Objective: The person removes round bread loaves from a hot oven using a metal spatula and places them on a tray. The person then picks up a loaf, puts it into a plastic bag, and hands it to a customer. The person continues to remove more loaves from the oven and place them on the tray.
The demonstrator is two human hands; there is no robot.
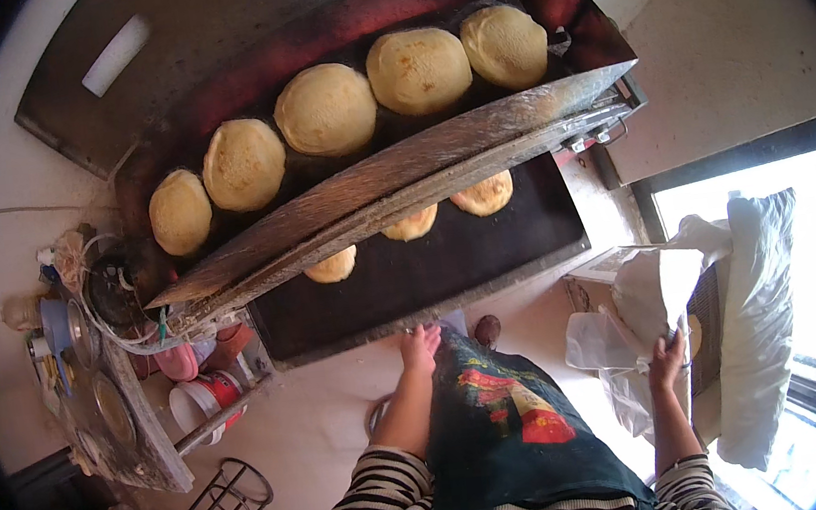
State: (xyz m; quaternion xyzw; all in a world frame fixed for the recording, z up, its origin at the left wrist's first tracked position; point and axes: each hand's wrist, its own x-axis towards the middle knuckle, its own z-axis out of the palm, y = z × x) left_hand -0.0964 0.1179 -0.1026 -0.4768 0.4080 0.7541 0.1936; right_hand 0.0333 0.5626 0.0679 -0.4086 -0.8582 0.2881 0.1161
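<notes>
My left hand [421,348] is at the front edge of the dark lower baking plate [426,279]. Its fingers are slightly apart, and I see nothing held in them. Out to the right, my right hand [667,361] is closed on the lower end of a broad, flat white piece [657,287], whose material I cannot make out. Several puffed round flatbreads [327,109] lie in a row inside the upper oven deck [439,130], lit red from within. Below its front wall, parts of three browned flatbreads [484,193] show on the lower plate.
Left stands a worn side table [155,450] with round metal lids [114,405], above a red-and-white bucket [203,407]. A metal-framed rack [228,498] is on the floor. Right are clear plastic bags [603,342], a box [591,275] and a long pale wrapped bundle [760,328] by the window.
</notes>
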